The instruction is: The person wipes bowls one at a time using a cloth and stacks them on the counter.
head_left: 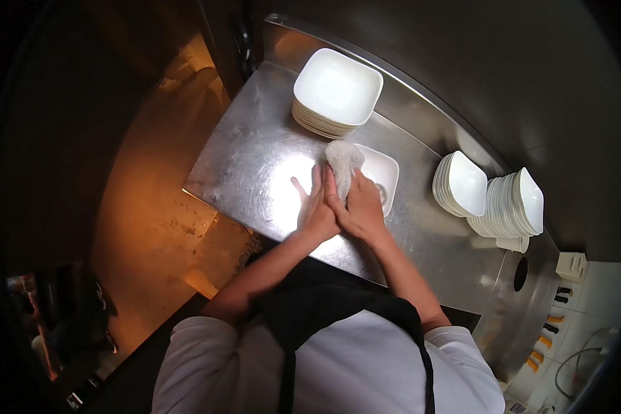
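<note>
My right hand (pixel 363 207) is closed around a greyish-white cloth (pixel 344 162) above the steel counter (pixel 245 148). Beside it, touching it, is my left hand (pixel 317 209), its fingers apart and pointing away from me, with nothing visible in them. A white rounded-square dish (pixel 388 171) lies on the counter just right of the cloth, partly covered by the cloth and my right hand. Beyond the cloth stands a stack of white square bowls (pixel 338 86).
Tilted stacks of white dishes (pixel 468 183) and more white dishes (pixel 529 200) lean near the raised back edge at the right. A white cup (pixel 513 244) lies beside them. Farther right is a round dark hole (pixel 521 274) in the steel surface.
</note>
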A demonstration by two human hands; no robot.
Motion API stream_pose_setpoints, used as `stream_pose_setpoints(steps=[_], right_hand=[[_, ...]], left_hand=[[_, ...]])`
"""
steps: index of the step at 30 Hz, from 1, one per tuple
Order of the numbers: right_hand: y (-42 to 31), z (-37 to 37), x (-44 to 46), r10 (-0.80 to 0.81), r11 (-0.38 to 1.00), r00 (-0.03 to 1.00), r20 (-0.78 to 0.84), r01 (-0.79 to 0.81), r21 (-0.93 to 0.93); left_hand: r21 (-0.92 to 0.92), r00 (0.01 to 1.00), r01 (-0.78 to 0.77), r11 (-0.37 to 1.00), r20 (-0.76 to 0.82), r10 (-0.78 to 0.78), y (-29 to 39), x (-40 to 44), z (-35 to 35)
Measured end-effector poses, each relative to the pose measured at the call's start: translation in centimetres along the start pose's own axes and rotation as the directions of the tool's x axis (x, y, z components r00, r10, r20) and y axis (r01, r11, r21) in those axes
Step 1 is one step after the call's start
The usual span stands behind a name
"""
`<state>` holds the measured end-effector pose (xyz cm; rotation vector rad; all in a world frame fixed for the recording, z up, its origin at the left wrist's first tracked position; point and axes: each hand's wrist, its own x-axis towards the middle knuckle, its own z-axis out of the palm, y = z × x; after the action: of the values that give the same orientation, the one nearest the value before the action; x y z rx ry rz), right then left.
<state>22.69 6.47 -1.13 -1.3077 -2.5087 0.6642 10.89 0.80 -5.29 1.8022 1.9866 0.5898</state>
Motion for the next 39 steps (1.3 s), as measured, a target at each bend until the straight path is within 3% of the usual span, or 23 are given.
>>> stream_pose_setpoints(steps=[2,4,5,6,7,9,11,12,14,15,17,19,20,21,22,24,25,26,27,30,32,34,39], right_hand=[[-1.2,-1.4,0.0,0.112,0.953,0.991,0.079,-0.129,0.273],[-0.8,-2.5,0.7,0.195,0.767,0.968,0.159,-0.252,0.590],[1.9,-1.2,1.0,0.225,0.511,0.962,0.156,-0.252,0.822],[1.1,-3.6,0.4,0.318,0.129,0.928,0.192,-0.243,0.961],[3.1,-4.4,-0.1,0.374,0.127,0.918,0.131,-0.191,0.973],[5.6,-7.0,-1.6,0.566,0.212,0.808,-0.164,0.049,0.976],[5.8,-11.0,-3.5,0.499,0.196,0.822,-0.276,0.203,0.959],[6.2,-11.5,-3.8,0.518,0.262,0.755,-0.403,0.308,0.915],[7.2,-11.8,-5.7,0.538,0.499,0.652,-0.534,0.265,0.825],[7.4,-11.5,-7.1,0.544,0.548,0.655,-0.524,0.196,0.813],[7.3,-9.3,-9.5,0.568,0.623,0.655,-0.499,0.053,0.780],[6.4,-4.6,-8.7,0.164,0.956,0.654,-0.739,0.078,0.282],[6.2,-4.3,-8.3,0.069,0.981,0.623,-0.779,0.098,0.166],[5.6,-4.2,-7.8,-0.027,0.993,0.586,-0.810,0.110,0.047],[5.7,-5.3,-6.6,0.013,0.983,0.523,-0.852,0.148,0.105],[5.7,-8.3,-4.7,0.331,0.749,0.606,-0.723,0.296,0.592],[6.6,-10.2,-4.6,0.479,0.352,0.758,-0.442,0.296,0.888],[7.1,-11.3,-4.4,0.451,-0.120,0.885,-0.121,0.194,0.974],[7.4,-10.3,-3.6,0.402,-0.264,0.909,-0.111,0.231,0.936],[4.1,-8.2,-3.7,0.559,-0.332,0.824,0.092,0.120,0.936],[1.3,-8.0,-3.4,0.310,-0.501,0.930,0.198,-0.018,0.865],[-0.2,-8.1,-4.6,0.297,-0.335,0.951,0.087,0.019,0.942],[2.3,-10.2,-5.5,0.313,-0.301,0.947,0.076,0.023,0.953]], left_hand=[[0.051,1.000,-0.014,0.999,0.013,0.013,0.5,-0.2,-0.2],[0.063,1.000,-0.001,0.998,0.003,0.001,0.4,-0.1,-0.1],[0.018,0.998,-0.007,1.000,-0.062,0.008,0.0,-0.5,0.6],[-0.025,0.992,-0.020,0.999,-0.125,0.016,0.1,-0.8,0.4],[0.015,0.985,-0.029,0.999,-0.171,0.031,0.4,-1.1,0.3],[0.106,0.975,-0.190,0.976,-0.093,0.200,2.3,-0.7,-1.3],[0.146,0.923,-0.381,0.913,0.009,0.384,4.4,-0.2,-2.7],[0.241,0.911,-0.411,0.879,0.107,0.397,3.9,0.4,-1.7],[0.410,0.876,-0.479,0.777,0.281,0.392,2.9,2.1,1.5],[0.348,0.856,-0.518,0.782,0.212,0.472,3.4,2.1,0.7],[-0.088,0.931,-0.344,0.935,0.097,0.351,5.4,1.9,-0.6],[-0.406,0.971,-0.118,0.906,0.146,0.191,9.0,1.8,-3.6],[-0.484,0.939,-0.219,0.848,0.133,0.318,8.5,2.0,-1.3],[-0.499,0.899,-0.407,0.765,-0.069,0.433,9.3,1.5,-0.6],[-0.474,0.809,-0.584,0.659,-0.273,0.521,9.8,1.1,-0.2],[-0.597,0.881,-0.277,0.753,0.156,0.447,12.6,-1.0,-5.6],[-0.543,0.800,-0.535,0.647,-0.080,0.594,12.4,-1.3,-4.5],[-0.492,0.746,-0.623,0.608,-0.139,0.651,13.4,-1.2,-5.3],[-0.380,0.707,-0.692,0.614,-0.186,0.682,13.2,-0.7,-5.4],[0.026,0.613,-0.765,0.643,-0.275,0.740,11.6,1.9,-6.5],[0.121,0.630,-0.702,0.701,-0.352,0.692,10.1,3.9,-8.8],[0.190,0.688,-0.608,0.771,-0.359,0.631,7.6,5.7,-12.0],[0.456,0.814,-0.441,0.773,-0.159,0.558,1.5,10.3,-15.2]])
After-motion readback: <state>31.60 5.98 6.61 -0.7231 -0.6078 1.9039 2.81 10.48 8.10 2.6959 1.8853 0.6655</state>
